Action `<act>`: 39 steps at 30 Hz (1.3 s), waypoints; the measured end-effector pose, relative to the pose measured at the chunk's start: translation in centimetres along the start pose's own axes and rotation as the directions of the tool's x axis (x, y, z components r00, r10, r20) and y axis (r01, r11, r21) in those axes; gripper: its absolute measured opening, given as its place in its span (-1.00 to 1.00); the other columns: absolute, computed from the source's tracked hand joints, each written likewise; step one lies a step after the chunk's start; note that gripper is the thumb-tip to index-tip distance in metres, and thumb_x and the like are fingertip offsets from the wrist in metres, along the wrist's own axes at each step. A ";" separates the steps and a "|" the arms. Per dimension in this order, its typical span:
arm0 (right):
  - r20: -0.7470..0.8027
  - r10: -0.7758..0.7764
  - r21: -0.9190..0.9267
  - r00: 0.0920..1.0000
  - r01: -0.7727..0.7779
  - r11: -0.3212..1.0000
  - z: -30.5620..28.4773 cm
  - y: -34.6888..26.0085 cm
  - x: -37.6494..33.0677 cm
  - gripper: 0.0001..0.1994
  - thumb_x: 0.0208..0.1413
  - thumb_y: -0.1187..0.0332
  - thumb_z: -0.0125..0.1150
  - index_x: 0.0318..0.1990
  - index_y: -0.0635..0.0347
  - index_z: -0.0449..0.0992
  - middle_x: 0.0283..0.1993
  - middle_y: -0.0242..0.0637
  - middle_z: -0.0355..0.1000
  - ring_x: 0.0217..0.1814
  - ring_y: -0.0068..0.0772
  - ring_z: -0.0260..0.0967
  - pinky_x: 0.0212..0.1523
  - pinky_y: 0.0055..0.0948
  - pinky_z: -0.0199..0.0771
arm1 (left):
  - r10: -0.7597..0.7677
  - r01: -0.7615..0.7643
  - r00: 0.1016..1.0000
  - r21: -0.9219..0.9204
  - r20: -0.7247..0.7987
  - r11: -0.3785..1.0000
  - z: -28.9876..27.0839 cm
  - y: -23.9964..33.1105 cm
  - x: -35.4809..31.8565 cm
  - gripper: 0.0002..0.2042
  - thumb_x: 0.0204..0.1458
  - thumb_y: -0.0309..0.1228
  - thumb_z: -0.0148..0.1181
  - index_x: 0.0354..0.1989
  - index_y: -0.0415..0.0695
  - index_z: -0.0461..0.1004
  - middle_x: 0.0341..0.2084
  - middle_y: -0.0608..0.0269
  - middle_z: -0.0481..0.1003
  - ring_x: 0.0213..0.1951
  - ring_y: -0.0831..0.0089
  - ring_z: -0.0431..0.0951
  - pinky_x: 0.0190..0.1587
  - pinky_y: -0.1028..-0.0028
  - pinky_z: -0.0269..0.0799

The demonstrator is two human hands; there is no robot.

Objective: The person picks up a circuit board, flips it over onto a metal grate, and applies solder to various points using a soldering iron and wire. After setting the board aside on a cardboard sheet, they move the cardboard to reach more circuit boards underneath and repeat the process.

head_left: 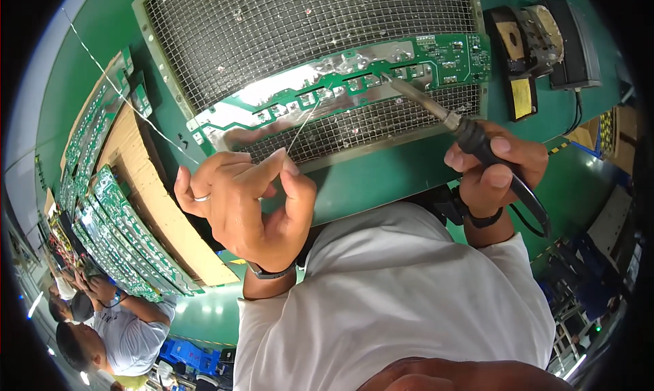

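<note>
Desk: green desk (381,180) with a wire-mesh tray (272,30) on it, in a workshop; other people sit at lower left.
Circuit board: long green circuit board (354,77) lies flat on the mesh, just beyond both hands.
Left grip: left hand (238,200) pinches a thin solder wire (300,127) between thumb and forefinger, closed on it; the other fingers curl loosely.
Solder wire: runs up from the pinch to the board; looks light, thin and easily bent, best held near the end.
Right grip: right hand (494,169) is closed round the black handle of a soldering iron (443,115), held like a pen.
Soldering iron: stiff metal shaft points away from the grip, tip at the board; take it by the handle only.
Beside: iron stand with sponges (524,57) beyond the right grip; stacked boards on cardboard (129,221) outside the left grip.
</note>
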State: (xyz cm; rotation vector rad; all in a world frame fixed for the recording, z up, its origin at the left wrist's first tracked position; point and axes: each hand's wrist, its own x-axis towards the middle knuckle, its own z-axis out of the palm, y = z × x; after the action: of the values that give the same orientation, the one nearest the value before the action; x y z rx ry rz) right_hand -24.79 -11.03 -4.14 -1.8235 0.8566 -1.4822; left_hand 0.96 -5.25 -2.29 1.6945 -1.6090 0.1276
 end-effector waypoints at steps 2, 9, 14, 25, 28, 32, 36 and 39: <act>0.041 0.006 0.014 0.999 -0.007 1.000 0.4 -0.1 0.2 -0.54 0.34 -0.06 0.15 0.00 0.18 0.28 -0.62 -0.27 0.45 -0.60 -0.42 0.44 -0.47 -0.35 0.55 | -0.001 0.001 1.000 0.008 -0.010 1.000 -0.2 -0.3 -0.2 -0.79 -0.22 -0.54 0.38 -0.35 0.03 0.66 -0.66 0.52 0.31 -0.35 0.45 0.52 0.32 0.18 0.02; 0.111 0.019 0.031 0.994 -0.022 0.999 1.9 -0.5 0.0 -0.53 0.34 -0.07 0.14 0.01 0.20 0.29 -0.60 -0.25 0.48 -0.59 -0.40 0.46 -0.48 -0.41 0.54 | -0.017 0.017 1.000 -0.015 0.007 1.000 -1.1 -1.0 -0.9 -0.78 -0.18 -0.55 0.34 -0.31 -0.02 0.63 -0.69 0.52 0.30 -0.37 0.46 0.50 0.30 0.19 0.03; 0.140 -0.012 0.019 0.990 0.009 1.000 2.4 -0.4 -0.1 -0.51 0.35 -0.07 0.14 0.03 0.22 0.29 -0.55 -0.19 0.50 -0.59 -0.38 0.47 -0.50 -0.44 0.54 | -0.068 0.067 0.998 -0.022 -0.013 0.997 -2.1 -1.4 -1.4 -0.76 -0.17 -0.56 0.34 -0.27 -0.05 0.60 -0.71 0.52 0.30 -0.38 0.47 0.48 0.30 0.20 0.03; 0.091 -0.162 -0.275 0.983 0.181 0.944 1.6 0.0 -1.1 -0.63 0.42 0.06 0.06 0.11 0.16 0.32 -0.35 -0.05 0.48 -0.47 -0.29 0.44 -0.44 -0.39 0.51 | -0.156 0.162 0.983 0.062 -0.099 0.985 -2.9 -4.6 -1.3 -0.75 -0.02 -0.60 0.16 -0.14 -0.10 0.54 -0.46 0.35 0.49 -0.28 0.34 0.51 0.29 0.16 0.02; 0.101 -0.215 -0.373 0.972 0.237 0.897 0.3 -0.2 -1.6 -0.69 0.45 0.15 0.02 0.15 0.15 0.33 -0.33 -0.05 0.46 -0.39 -0.27 0.44 -0.38 -0.35 0.51 | -0.242 0.255 0.963 0.115 -0.115 0.960 -3.2 -4.8 -1.0 -0.78 0.05 -0.55 0.14 -0.13 -0.10 0.54 -0.36 0.29 0.51 -0.22 0.29 0.51 0.27 0.14 0.04; 0.187 -0.217 -0.674 0.958 0.286 0.681 -2.5 0.5 -3.4 -0.80 0.40 0.45 0.06 0.11 0.26 0.39 -0.15 0.04 0.46 -0.16 -0.06 0.47 -0.15 -0.27 0.54 | -0.225 0.233 0.965 0.042 -0.132 0.972 -2.1 -4.0 -0.4 -0.70 0.13 -0.38 0.23 0.04 -0.11 0.53 -0.27 0.17 0.51 -0.13 0.19 0.48 0.16 0.14 0.13; 0.011 -0.265 -0.688 0.964 0.199 0.697 -2.5 2.3 -5.2 -0.81 0.40 0.47 0.07 0.08 0.32 0.44 -0.01 0.08 0.41 -0.09 0.03 0.45 -0.05 -0.20 0.50 | -0.184 0.183 0.975 -0.019 -0.126 0.983 -2.7 -3.2 0.3 -0.54 0.05 -0.27 0.35 0.15 -0.08 0.48 -0.18 0.13 0.43 -0.05 0.14 0.42 0.15 0.12 0.13; 0.070 -0.324 -0.748 0.943 0.265 0.608 -2.1 1.5 -4.6 -0.80 0.40 0.48 0.06 0.09 0.32 0.46 0.00 0.07 0.42 -0.03 0.03 0.44 -0.01 -0.17 0.47 | -0.159 0.157 0.986 -0.031 -0.058 0.987 -3.3 -3.4 0.0 -0.44 0.00 -0.21 0.42 0.20 -0.06 0.45 -0.14 0.12 0.38 -0.01 0.12 0.38 0.15 0.12 0.13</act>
State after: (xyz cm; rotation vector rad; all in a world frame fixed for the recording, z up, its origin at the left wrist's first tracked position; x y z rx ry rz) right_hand -27.73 -8.39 -7.63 -2.6402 1.4172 -1.5088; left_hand 5.42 -3.62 -1.57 1.7744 -1.4206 0.0772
